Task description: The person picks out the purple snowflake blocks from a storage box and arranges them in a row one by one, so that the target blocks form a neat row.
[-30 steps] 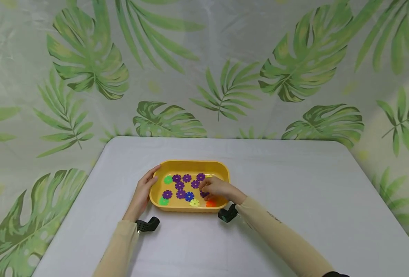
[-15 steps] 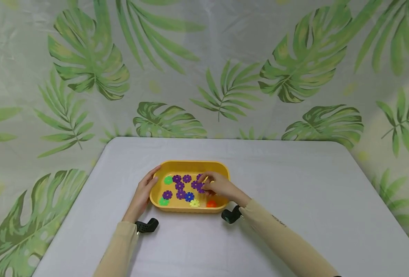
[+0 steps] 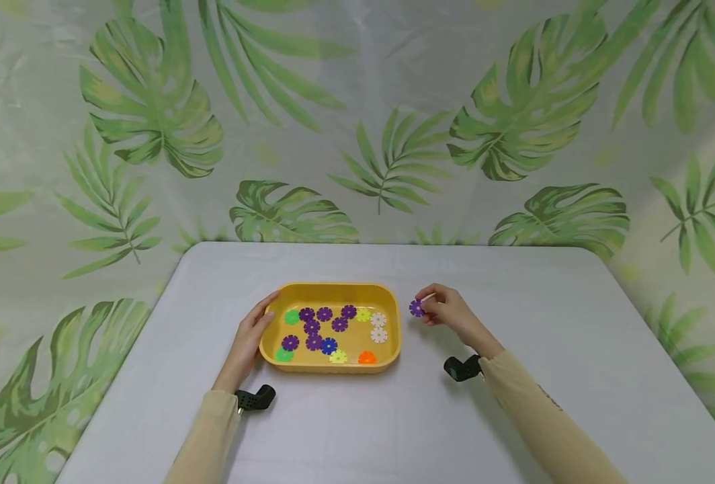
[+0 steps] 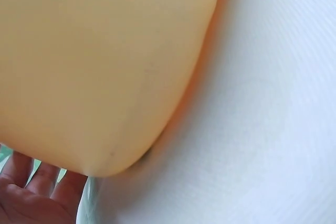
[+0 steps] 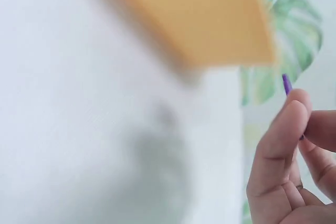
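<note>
My right hand pinches a purple snowflake disc, a small flat notched piece, above the table just right of a yellow tray. In the right wrist view the disc shows edge-on, its lower part hidden between thumb and fingers. My left hand holds the tray's left end, thumb near the rim and fingers along the outside. The left wrist view shows those fingers partly hidden by the tray wall. Inside the tray lie several purple discs, two green, two yellow, two white, one blue and one orange.
A white cloth-covered table extends around the tray. Behind it hangs a leaf-printed curtain. Black wrist cameras are worn on the left wrist and the right wrist.
My right hand has lifted a purple disc out of the tray and carried it right, past the rim. White discs formerly covered by that hand now show. My left hand stays at the tray.
</note>
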Demonstrator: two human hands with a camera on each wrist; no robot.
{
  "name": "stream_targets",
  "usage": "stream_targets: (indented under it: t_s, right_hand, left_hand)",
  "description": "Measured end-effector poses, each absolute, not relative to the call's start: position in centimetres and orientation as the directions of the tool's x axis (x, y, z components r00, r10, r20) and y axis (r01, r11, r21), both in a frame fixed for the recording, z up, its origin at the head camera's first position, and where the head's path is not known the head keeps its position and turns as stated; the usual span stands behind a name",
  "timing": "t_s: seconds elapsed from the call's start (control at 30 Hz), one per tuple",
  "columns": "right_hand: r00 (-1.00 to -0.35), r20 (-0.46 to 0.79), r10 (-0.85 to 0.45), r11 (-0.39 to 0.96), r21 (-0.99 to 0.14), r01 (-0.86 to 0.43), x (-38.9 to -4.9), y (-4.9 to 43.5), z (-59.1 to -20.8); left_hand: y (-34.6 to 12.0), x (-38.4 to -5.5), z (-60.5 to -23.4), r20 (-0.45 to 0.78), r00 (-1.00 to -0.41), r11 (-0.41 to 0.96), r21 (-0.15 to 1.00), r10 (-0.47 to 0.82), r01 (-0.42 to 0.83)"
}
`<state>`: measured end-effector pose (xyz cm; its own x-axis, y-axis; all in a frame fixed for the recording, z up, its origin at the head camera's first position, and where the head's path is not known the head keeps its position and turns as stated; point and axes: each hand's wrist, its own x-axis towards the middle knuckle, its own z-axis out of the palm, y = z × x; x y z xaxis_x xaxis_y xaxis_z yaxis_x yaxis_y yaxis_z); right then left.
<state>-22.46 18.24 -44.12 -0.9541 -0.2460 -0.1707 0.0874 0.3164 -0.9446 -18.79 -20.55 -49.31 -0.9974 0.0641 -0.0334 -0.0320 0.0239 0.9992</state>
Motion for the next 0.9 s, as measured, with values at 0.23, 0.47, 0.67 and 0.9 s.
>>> stream_targets:
  t_s: [0.23, 0.47, 0.67, 0.9]
  right_hand:
    - [-0.942, -0.268, -0.200, 0.381, -0.907, 0.177, -23.1, 19.4, -46.8]
    - [-0.939, -0.308, -0.154, 0.491, -0.849, 0.198, -23.3, 18.5, -47.0]
    - [-0.959, -0.222, -0.177, 0.486, -0.867, 0.111, -23.2, 17.4, -45.7]
    - [-0.942, -0.113, -0.315, 0.283, -0.959, 0.020, -21.9, 13.5, -41.6]
  left_hand:
    - [-20.6, -18.8, -49.2, -0.035, -0.998, 0.024, 0.999, 0.057, -0.033]
    - [-20.6, -18.9, -49.2, -0.030, -0.998, 0.019, 0.999, 0.056, -0.029]
    - [-20.6, -18.9, -49.1, -0.018, -0.999, 0.042, 0.999, 0.038, -0.017]
    - [-20.2, -18.3, -47.6, -0.027, -0.998, 0.017, 1.000, 0.061, -0.026]
